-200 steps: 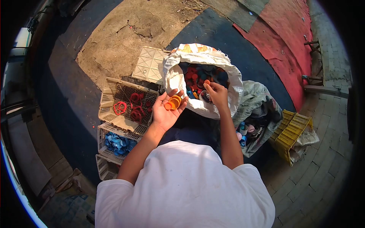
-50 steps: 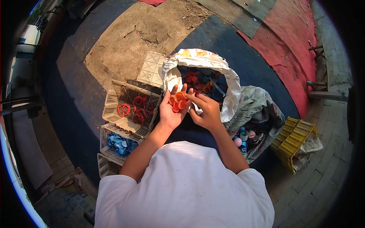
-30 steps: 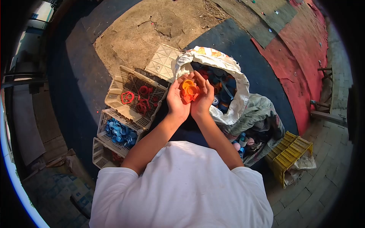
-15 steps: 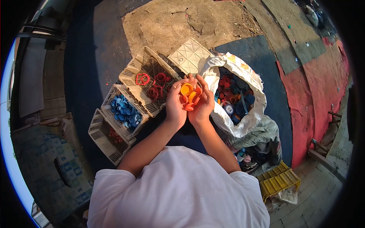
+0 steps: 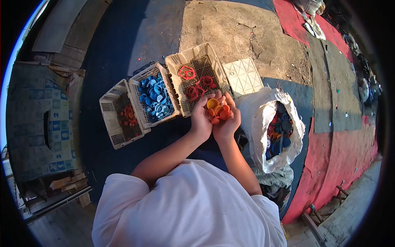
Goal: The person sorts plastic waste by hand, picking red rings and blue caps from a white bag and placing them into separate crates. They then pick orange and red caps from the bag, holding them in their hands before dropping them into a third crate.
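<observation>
Orange caps (image 5: pixel 224 115): cradled by left hand (image 5: pixel 200 122) and right hand (image 5: pixel 227 127), cupped together.
Crate (image 5: pixel 175 63): set at eleven o'clock from them.
Sack (image 5: pixel 255 131): stood toward three.
Palms: best held level, seam closed, so nothing is spilled.

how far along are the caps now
Sorted-looking: blue caps in the middle crate, small red-orange pieces in the leftmost, red rings in the rightmost.
In hand: orange and yellow-orange caps, cupped in the left hand and right hand.
Left: mixed-colour caps in the white sack, so probably unfinished.
</observation>
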`<state>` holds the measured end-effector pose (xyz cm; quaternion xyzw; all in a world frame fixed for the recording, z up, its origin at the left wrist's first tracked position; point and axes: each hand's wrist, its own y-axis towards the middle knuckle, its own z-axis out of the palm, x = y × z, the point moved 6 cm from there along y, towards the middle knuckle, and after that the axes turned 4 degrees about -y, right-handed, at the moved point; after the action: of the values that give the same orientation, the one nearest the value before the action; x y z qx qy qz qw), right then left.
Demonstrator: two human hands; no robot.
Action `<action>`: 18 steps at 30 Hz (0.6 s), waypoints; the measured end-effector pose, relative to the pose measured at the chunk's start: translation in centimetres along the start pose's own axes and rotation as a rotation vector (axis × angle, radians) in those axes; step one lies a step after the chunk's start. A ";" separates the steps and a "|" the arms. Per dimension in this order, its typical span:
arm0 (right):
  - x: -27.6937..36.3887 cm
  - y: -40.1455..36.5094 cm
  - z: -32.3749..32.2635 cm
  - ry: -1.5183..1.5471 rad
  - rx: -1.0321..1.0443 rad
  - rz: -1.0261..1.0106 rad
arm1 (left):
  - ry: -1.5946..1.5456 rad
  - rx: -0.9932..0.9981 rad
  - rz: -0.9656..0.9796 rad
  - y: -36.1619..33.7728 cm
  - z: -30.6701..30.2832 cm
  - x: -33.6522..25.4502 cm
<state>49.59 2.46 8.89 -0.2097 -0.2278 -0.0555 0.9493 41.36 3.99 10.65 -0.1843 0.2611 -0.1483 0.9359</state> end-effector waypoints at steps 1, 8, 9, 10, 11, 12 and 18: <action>-0.8 -0.3 1.0 -0.036 0.000 0.007 | -0.039 0.026 0.017 -0.1 -0.8 -0.8; -13.4 -2.4 7.0 -0.163 0.023 0.145 | -0.094 -0.060 0.258 -2.9 -9.6 -11.8; -15.7 -3.1 8.0 -0.193 0.006 0.182 | -0.099 -0.086 0.289 -3.6 -11.3 -13.7; -18.3 -3.9 9.3 -0.224 -0.007 0.221 | -0.141 -0.113 0.288 -4.4 -13.0 -15.8; -21.2 -4.7 10.4 -0.252 -0.021 0.263 | -0.157 -0.134 0.305 -5.3 -15.1 -17.9; -24.1 -5.4 11.5 -0.237 0.088 0.317 | -0.169 -0.155 0.323 -6.1 -17.5 -19.8; -41.4 -8.4 13.0 -0.317 0.210 0.631 | -0.407 -0.242 0.437 -11.4 -30.0 -30.6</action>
<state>5.74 0.75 3.70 -0.1769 -0.3005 0.2970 0.8889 -2.05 -2.71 4.86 -0.2598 0.1177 0.1281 0.9499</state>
